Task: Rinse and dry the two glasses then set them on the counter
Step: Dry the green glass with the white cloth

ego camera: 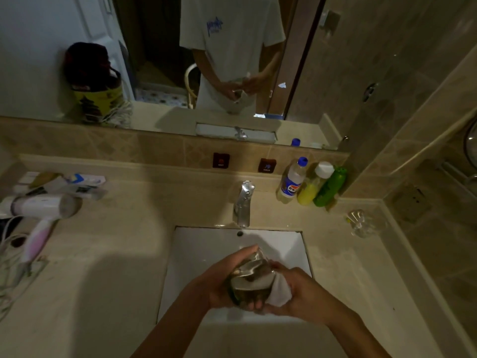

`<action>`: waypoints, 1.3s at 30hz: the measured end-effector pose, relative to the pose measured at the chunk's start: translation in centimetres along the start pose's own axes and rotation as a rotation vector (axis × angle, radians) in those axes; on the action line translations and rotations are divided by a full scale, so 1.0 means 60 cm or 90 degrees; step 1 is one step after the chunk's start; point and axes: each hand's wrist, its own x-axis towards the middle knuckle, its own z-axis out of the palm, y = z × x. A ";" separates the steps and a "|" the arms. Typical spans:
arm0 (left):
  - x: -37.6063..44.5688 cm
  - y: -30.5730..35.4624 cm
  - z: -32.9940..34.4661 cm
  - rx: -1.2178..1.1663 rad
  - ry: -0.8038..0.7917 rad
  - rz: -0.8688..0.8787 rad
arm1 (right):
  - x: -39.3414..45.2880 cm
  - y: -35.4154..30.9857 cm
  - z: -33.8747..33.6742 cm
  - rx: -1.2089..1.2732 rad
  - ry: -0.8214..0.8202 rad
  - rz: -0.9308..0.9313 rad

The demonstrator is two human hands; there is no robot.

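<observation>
Clear glossy drinking glass (251, 280) w/ wet shine, held over smooth white glazed ceramic sink (206, 254). Soft matt white cloth (280, 290) bunched at its right. Polished chrome metal tap (244, 202) at far side. Beige stone-look counter (108, 267), smooth, low sheen. Second clear glass tumbler (361, 223) far right. Three glossy plastic bottles (312, 186). Matt white-pink plastic hairdryer (38, 210) left.

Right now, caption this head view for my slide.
Hands dry a glass with a cloth over the sink.
</observation>
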 end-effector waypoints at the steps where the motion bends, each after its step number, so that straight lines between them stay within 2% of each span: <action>1: -0.001 0.006 0.003 0.028 -0.011 -0.024 | 0.002 0.003 -0.004 -0.011 -0.016 -0.005; 3: -0.006 0.016 0.009 0.071 -0.020 -0.050 | 0.002 -0.009 -0.013 -0.026 -0.068 -0.022; 5: -0.012 0.021 0.024 0.112 -0.033 -0.064 | -0.002 -0.007 -0.008 -0.020 -0.118 0.019; 6: -0.012 0.024 0.028 0.125 -0.014 -0.057 | 0.003 -0.008 -0.006 -0.062 -0.102 0.024; 8: -0.010 0.029 0.025 0.154 -0.023 -0.023 | 0.004 -0.007 -0.001 -0.030 -0.082 0.002; 10: -0.009 0.034 0.020 0.227 -0.058 0.002 | 0.007 -0.007 0.004 0.100 -0.100 -0.023; 14: -0.006 0.050 0.019 0.390 0.104 0.059 | 0.013 0.002 0.011 0.380 -0.096 0.045; 16: -0.005 0.055 0.027 0.492 0.131 0.075 | 0.014 0.017 0.022 0.447 -0.067 0.088; 17: -0.002 0.057 0.030 0.494 0.137 0.089 | 0.013 0.020 0.027 0.442 -0.040 0.108; 21: -0.015 0.062 0.028 0.272 0.088 0.118 | 0.010 0.010 0.035 0.331 0.117 0.120; 23: -0.019 0.048 0.011 0.283 0.082 0.134 | 0.009 -0.002 0.045 0.244 0.205 0.073; 26: -0.013 0.024 0.000 0.162 0.083 0.124 | 0.010 0.003 0.057 -0.069 0.355 -0.062; 29: -0.024 0.032 0.023 0.149 0.044 0.128 | 0.011 0.014 0.054 -0.264 0.316 -0.112; 33: -0.037 0.032 0.044 0.177 0.057 0.180 | 0.009 -0.001 0.035 -0.312 0.261 -0.140; 35: -0.029 0.032 0.050 0.107 0.111 0.193 | 0.007 -0.009 0.025 -0.162 0.238 -0.098; 37: -0.021 0.030 0.054 0.169 0.159 0.246 | 0.006 -0.008 0.022 0.113 0.182 -0.049; 39: -0.016 0.027 0.056 0.243 0.201 0.291 | 0.003 -0.004 0.022 0.321 0.157 0.004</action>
